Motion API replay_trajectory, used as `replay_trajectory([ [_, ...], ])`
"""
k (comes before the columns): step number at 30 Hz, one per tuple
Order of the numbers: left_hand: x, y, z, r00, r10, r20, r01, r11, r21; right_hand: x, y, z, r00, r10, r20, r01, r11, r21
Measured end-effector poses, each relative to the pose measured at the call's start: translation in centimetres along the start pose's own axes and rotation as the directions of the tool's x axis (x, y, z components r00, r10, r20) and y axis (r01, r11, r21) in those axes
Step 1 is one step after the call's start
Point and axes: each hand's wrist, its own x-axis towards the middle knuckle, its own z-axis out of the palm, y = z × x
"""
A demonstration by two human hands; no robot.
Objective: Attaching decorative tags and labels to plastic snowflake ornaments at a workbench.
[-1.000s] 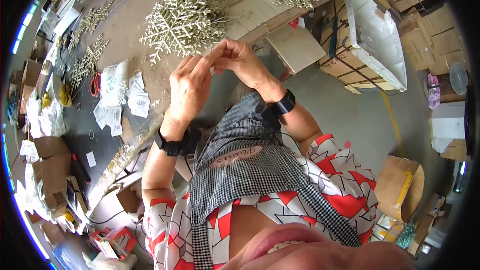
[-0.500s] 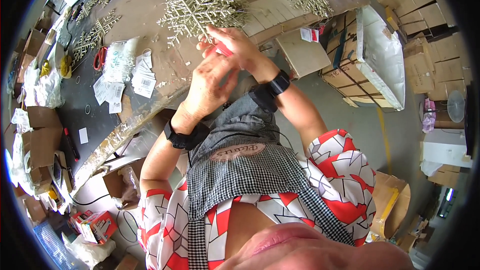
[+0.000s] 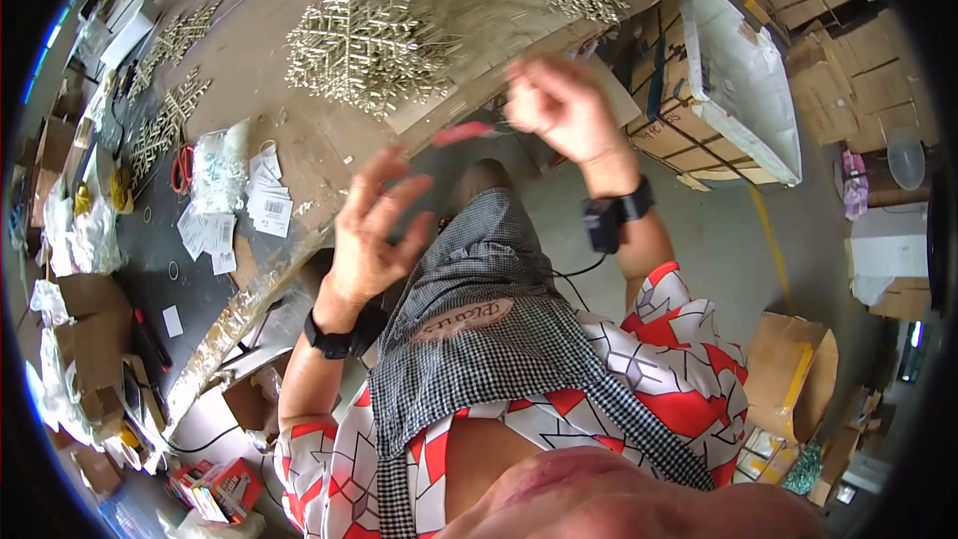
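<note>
A small, thin, blurred red strip [image 3: 463, 134] shows between the bare left hand [image 3: 369, 235], whose fingers are spread apart and grip nothing visible, and the bare right hand [image 3: 567, 112], whose fingers are curled but too smeared to tell whether they pinch anything. The strip appears beyond the edge of the brown, flat-topped worktable [image 3: 249, 65], so a light fingertip pinch near one end and slower, closer hands would probably control it best, clear of the stacked, gold, wiry snowflake ornaments [image 3: 354, 45], whose branching tips could snag it.
</note>
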Motion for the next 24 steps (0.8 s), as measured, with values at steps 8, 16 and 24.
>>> replay_trajectory([
  [8,-3.0,-8.2,-1.0,0.951,-0.277,-0.140,0.307,0.902,0.304,-1.0,-10.1,-18.6,0.868,-0.147,-0.474,-0.079,0.902,-0.424],
  [16,-3.8,-9.5,-0.7,0.925,-0.343,-0.166,0.378,0.881,0.286,6.2,-10.8,-26.4,0.673,-0.064,-0.737,-0.697,0.277,-0.661],
  [24,-4.4,-9.5,-1.0,0.974,-0.167,-0.153,0.222,0.838,0.499,15.9,-8.4,-23.7,0.917,-0.270,-0.293,-0.381,-0.384,-0.841],
])
